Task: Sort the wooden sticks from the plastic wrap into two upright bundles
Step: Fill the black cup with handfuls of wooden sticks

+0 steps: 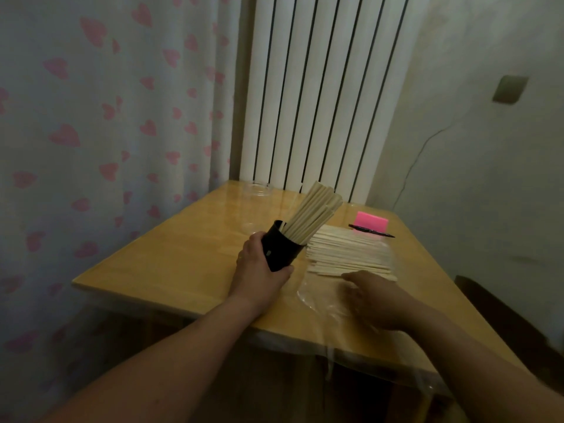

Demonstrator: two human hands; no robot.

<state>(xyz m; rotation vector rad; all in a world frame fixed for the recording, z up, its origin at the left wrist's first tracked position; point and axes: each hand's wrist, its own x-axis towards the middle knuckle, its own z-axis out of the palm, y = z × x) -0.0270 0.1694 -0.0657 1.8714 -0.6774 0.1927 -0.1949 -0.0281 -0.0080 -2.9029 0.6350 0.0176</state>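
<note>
My left hand [259, 270] grips a black cylindrical cup [282, 250] that tilts to the right, with a bundle of pale wooden sticks [311, 213] standing in it. A flat pile of loose wooden sticks [351, 251] lies on clear plastic wrap [317, 296] just right of the cup. Over the wrap at the near edge of that pile is my right hand [374, 297], blurred, with its fingers spread and nothing visibly held.
The wooden table [171, 254] stands in a corner by a white radiator [320, 87] and a heart-patterned curtain [106, 117]. A clear glass jar [258, 190] sits at the far edge. A pink block [370, 221] and a black pen [370, 230] lie behind the stick pile.
</note>
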